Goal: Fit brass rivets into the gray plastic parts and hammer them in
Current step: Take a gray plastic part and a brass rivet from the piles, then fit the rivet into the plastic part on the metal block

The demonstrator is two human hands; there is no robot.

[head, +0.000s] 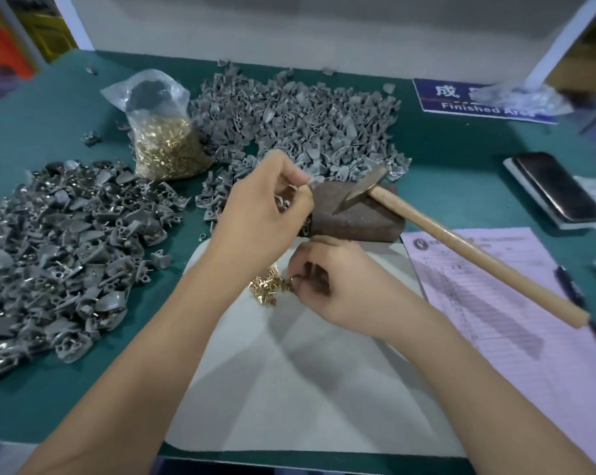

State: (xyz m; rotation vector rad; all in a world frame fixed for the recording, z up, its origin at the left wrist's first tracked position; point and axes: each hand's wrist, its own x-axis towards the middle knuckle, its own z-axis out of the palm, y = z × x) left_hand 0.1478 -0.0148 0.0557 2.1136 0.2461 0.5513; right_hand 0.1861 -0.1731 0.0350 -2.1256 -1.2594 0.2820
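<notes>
**Both hands busy at the block: one on loose rivets, one on a gray part**

Nearest to us, our right hand [327,282] rests on the white sheet [306,389], its fingers curled down and pinching at the edge of a small scatter of loose brass rivets [267,287] that lies just to its left. Whether it has one lifted clear we cannot tell.

Just beyond it and a little to its left, our left hand [258,214] is raised, thumb and forefinger closed in a pinch on a small gray plastic part [291,193] (mostly hidden by the fingers). The fingertips sit right against the left end of the rough brown block [351,214].

On top of that block, to the right of the left hand, the hammer [365,190] lies untouched, its head on the block and its wooden handle running out past the right hand over a pink form [515,303].

Left of both hands spreads a heap of gray parts with metal showing in them [49,255]. Beyond the left hand stands a clear bag of brass rivets [166,145], and to the right of the bag a broad pile of plain gray plastic parts [296,121]. Far to the right lie a dark phone [557,190] and a blue "Finished Area" sign [467,101], all on the green tabletop [49,406].
</notes>
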